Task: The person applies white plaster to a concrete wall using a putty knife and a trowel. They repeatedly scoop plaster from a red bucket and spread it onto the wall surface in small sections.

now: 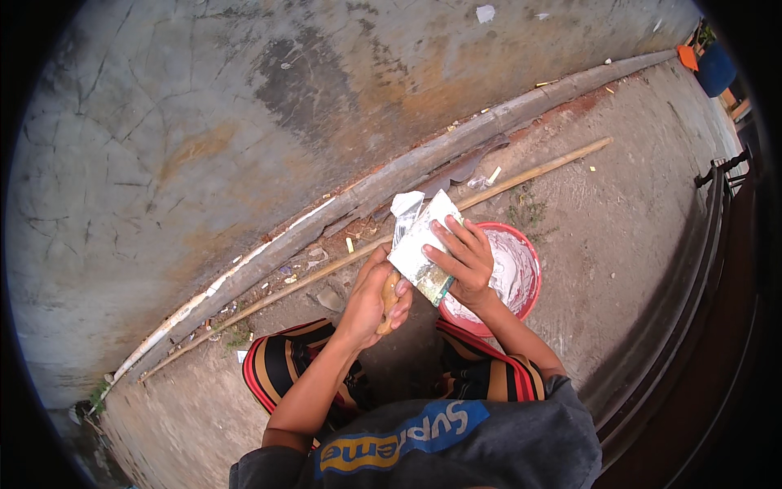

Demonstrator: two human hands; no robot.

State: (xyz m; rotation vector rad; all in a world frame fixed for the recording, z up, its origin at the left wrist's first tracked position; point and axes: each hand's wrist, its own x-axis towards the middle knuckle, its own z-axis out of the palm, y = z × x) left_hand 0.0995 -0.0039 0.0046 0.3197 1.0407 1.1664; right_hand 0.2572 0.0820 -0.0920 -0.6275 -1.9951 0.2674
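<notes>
My left hand [371, 301] is wrapped round a light wooden handle [390, 310] of what looks like a putty knife. Just above it rises a blade-like piece [406, 210] smeared with white paste. My right hand [466, 259] grips a flat rectangular board [425, 248], its fingers spread across the face. White paste coats most of this board, and its lower end is bare and stained, with a green edge. The board meets the tool in front of my left fingers, so how they touch is partly hidden. Beneath my right wrist stands a red basin [538, 287] with white paste [509, 265] inside.
A long wooden pole [562, 161] lies on the concrete ground [586, 236] beyond my knees. Behind it a low curb [481, 128] runs along the stained grey wall [204, 98]. Dark metal rails [707, 261] stand at right. A blue container [716, 70] is far right.
</notes>
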